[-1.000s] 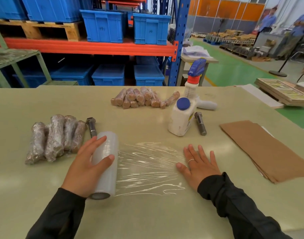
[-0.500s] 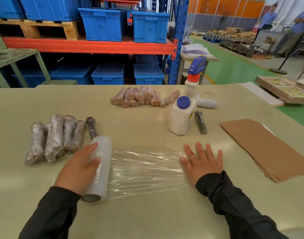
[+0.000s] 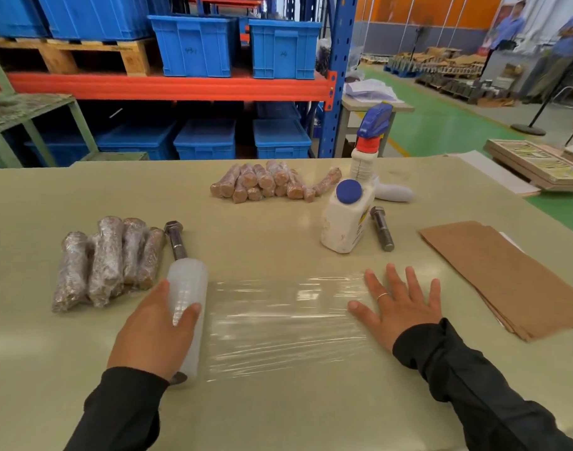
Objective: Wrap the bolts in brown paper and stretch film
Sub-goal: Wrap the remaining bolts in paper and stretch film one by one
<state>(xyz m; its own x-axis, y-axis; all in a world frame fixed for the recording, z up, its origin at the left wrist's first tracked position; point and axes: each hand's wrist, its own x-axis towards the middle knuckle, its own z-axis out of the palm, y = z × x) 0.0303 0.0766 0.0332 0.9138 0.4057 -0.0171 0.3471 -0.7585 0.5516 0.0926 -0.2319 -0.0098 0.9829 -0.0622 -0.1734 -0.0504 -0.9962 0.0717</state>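
Observation:
A roll of stretch film (image 3: 189, 288) lies on the table (image 3: 278, 411), and my left hand (image 3: 151, 333) grips it from the left with the thumb over the top. A clear sheet of film (image 3: 281, 323) is drawn out flat to the right. My right hand (image 3: 399, 304) presses flat on its right end, fingers spread. A bare bolt (image 3: 175, 239) lies just beyond the roll. Another bare bolt (image 3: 382, 228) lies by a white bottle. Several film-wrapped bolts (image 3: 108, 260) lie at the left. Several paper-wrapped bolts (image 3: 272, 184) lie farther back. A stack of brown paper (image 3: 506, 275) is at the right.
A white bottle with a blue cap (image 3: 346, 216) and a spray bottle (image 3: 371, 151) stand beyond the film. Blue crates (image 3: 197, 43) fill an orange rack behind the table. Two people stand far off at the upper right by the green floor.
My left hand has drawn the roll to the left, lengthening the sheet. The film now lies smoother and flatter. My right hand has shifted slightly right, still pressing the sheet's end.

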